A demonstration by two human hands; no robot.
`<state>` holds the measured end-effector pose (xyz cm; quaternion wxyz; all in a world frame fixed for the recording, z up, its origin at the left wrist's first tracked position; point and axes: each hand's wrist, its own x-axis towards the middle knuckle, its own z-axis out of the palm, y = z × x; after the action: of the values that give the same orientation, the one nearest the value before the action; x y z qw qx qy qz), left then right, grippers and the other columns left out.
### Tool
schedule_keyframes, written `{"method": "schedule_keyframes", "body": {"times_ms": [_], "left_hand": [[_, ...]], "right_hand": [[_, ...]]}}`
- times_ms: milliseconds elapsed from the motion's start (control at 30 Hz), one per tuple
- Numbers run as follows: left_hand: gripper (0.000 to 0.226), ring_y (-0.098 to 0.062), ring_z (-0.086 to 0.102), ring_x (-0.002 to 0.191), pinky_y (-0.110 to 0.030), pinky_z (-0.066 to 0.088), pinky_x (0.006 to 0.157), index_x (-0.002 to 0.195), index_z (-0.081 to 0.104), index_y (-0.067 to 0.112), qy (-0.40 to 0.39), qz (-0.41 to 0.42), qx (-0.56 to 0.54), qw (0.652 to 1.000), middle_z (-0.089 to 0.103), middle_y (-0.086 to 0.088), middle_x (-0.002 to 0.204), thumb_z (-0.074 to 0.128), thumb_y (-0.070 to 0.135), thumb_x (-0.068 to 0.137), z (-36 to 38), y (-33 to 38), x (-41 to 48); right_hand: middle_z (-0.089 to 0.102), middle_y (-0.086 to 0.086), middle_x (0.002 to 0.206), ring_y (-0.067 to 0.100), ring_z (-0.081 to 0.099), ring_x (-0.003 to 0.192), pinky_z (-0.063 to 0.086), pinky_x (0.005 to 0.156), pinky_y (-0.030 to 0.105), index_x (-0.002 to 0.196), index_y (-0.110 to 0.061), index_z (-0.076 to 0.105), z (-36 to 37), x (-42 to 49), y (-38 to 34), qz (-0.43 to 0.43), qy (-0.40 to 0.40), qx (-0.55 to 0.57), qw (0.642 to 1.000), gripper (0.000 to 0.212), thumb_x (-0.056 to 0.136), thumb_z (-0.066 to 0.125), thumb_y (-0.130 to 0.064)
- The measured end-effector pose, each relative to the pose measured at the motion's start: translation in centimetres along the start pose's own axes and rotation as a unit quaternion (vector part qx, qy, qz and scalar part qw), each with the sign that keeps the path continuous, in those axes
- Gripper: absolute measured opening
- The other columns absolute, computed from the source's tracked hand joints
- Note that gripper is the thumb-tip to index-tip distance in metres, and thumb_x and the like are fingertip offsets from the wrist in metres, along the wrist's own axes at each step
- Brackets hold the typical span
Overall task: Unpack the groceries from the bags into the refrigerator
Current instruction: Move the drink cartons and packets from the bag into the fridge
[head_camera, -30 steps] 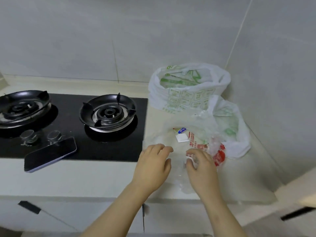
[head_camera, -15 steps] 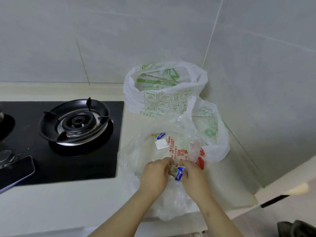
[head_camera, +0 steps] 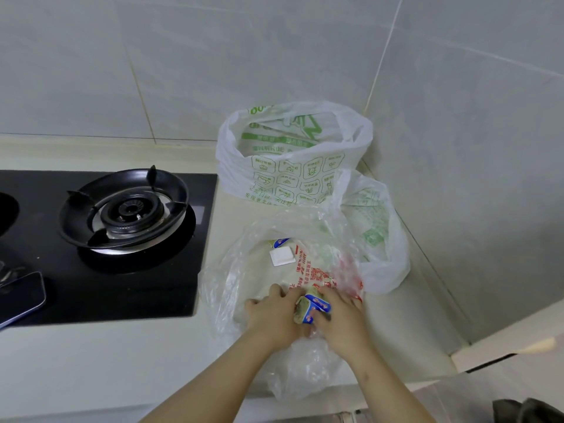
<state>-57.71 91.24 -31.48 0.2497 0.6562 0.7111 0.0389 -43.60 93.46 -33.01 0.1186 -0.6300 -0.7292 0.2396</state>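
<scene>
- Head view: a phone [head_camera: 18, 297] lies on the stove [head_camera: 137, 285], far left.
- Left hand [head_camera: 274, 314], fingers curled, grips the left side of the packet [head_camera: 311, 308].
- The packet sits over the clear bag [head_camera: 241, 270] on the counter [head_camera: 106, 361].
- Right hand [head_camera: 343, 323], fingers bent, holds the packet's right side.
- White bags [head_camera: 293, 169] stand behind.

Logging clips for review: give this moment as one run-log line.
phase: unpacking | left hand: holds blue-labelled packet | right hand: holds same packet | location: over clear bag on counter
</scene>
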Motion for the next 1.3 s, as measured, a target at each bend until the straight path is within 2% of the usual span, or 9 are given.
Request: {"method": "schedule_keyframes", "body": {"times_ms": [100, 267, 367, 500, 633, 800, 900, 1033, 1300], "left_hand": [[0.061, -0.012, 0.048, 0.115, -0.038, 0.027, 0.095, 0.128, 0.034, 0.039, 0.011, -0.02, -0.045, 0.999, 0.043, 0.007, 0.12, 0.063, 0.05, 0.075, -0.1, 0.0, 0.0], [0.029, -0.018, 0.053, 0.107, -0.033, 0.031, 0.089, 0.119, 0.038, 0.025, 0.051, -0.04, -0.09, 0.994, 0.053, 0.005, 0.116, 0.047, 0.033, 0.092, -0.4, -0.3, -0.5], [0.013, -0.021, 0.056, 0.093, -0.032, 0.033, 0.083, 0.096, 0.036, 0.021, 0.076, -0.052, -0.147, 0.985, 0.058, 0.005, 0.094, 0.046, 0.028, 0.095, -0.7, -0.5, -0.5], [0.028, -0.016, 0.049, 0.07, -0.03, 0.04, 0.071, 0.075, 0.033, 0.025, 0.099, -0.072, -0.232, 0.965, 0.046, 0.01, 0.068, 0.055, 0.024, 0.092, -1.1, -0.8, -0.5], [0.004, -0.015, 0.061, 0.085, -0.029, 0.049, 0.075, 0.092, 0.054, 0.02, 0.138, -0.052, -0.278, 0.949, 0.06, 0.008, 0.084, 0.057, 0.022, 0.091, -2.3, -0.7, -1.1], [0.011, -0.022, 0.065, 0.078, -0.035, 0.055, 0.073, 0.092, 0.066, 0.014, 0.187, -0.02, -0.331, 0.925, 0.068, -0.002, 0.086, 0.055, 0.013, 0.091, -3.5, -0.5, -1.7], [0.014, -0.026, 0.067, 0.08, -0.044, 0.058, 0.071, 0.085, 0.064, 0.019, 0.191, -0.06, -0.478, 0.855, 0.068, -0.007, 0.089, 0.055, 0.009, 0.091, -4.3, -0.5, -2.1], [0.014, -0.027, 0.068, 0.079, -0.032, 0.058, 0.067, 0.087, 0.058, 0.013, 0.194, -0.084, -0.592, 0.778, 0.068, -0.017, 0.093, 0.059, -0.001, 0.088, -6.1, -1.0, -3.1], [0.021, -0.022, 0.068, 0.073, -0.021, 0.056, 0.061, 0.089, 0.061, 0.009, 0.224, -0.071, -0.635, 0.736, 0.069, -0.014, 0.085, 0.067, -0.008, 0.079, -9.2, -3.1, -5.9]], "right_hand": [[0.054, -0.008, 0.102, 0.022, 0.042, 0.11, 0.034, 0.082, 0.028, 0.099, -0.025, 0.047, -0.1, -0.2, -0.6, 0.02, 0.017, 0.015, 1.0, 0.011, 0.091, 0.053, -0.029], [0.047, -0.011, 0.096, 0.018, 0.041, 0.106, 0.03, 0.074, 0.025, 0.077, -0.032, 0.036, -0.4, -0.7, -1.0, 0.022, 0.002, 0.001, 1.0, 0.027, 0.086, 0.062, -0.028], [0.049, -0.006, 0.115, 0.019, 0.04, 0.116, 0.032, 0.085, 0.024, 0.101, -0.027, 0.05, -0.3, -0.6, -1.1, 0.027, 0.015, -0.009, 0.999, 0.024, 0.083, 0.066, -0.024], [0.039, 0.004, 0.13, 0.023, 0.036, 0.124, 0.037, 0.099, 0.029, 0.142, -0.032, 0.029, -0.4, -0.3, -1.4, 0.059, 0.004, -0.003, 0.998, 0.069, 0.084, 0.063, -0.019], [0.051, 0.006, 0.122, 0.024, 0.047, 0.114, 0.042, 0.085, 0.026, 0.12, -0.023, 0.057, -0.4, 0.1, -1.8, 0.061, 0.004, 0.004, 0.998, 0.034, 0.087, 0.056, -0.014], [0.067, -0.005, 0.092, 0.02, 0.052, 0.1, 0.032, 0.063, 0.024, 0.098, -0.023, 0.064, -2.1, -0.7, -3.5, 0.039, 0.077, 0.007, 0.996, 0.013, 0.091, 0.053, -0.022], [0.065, -0.004, 0.077, 0.019, 0.059, 0.079, 0.036, 0.059, 0.016, 0.095, -0.02, 0.065, -3.4, -1.0, -4.8, -0.004, 0.114, 0.12, 0.986, 0.011, 0.089, 0.057, -0.018], [0.064, -0.007, 0.075, 0.018, 0.06, 0.067, 0.04, 0.054, 0.018, 0.089, -0.025, 0.061, -5.1, -1.5, -7.3, -0.014, 0.122, 0.277, 0.953, 0.013, 0.09, 0.054, -0.014], [0.068, 0.003, 0.084, 0.015, 0.062, 0.056, 0.056, 0.057, 0.027, 0.093, -0.023, 0.059, -6.2, -2.3, -11.5, -0.007, 0.028, 0.512, 0.858, 0.027, 0.088, 0.055, 0.003]]}}
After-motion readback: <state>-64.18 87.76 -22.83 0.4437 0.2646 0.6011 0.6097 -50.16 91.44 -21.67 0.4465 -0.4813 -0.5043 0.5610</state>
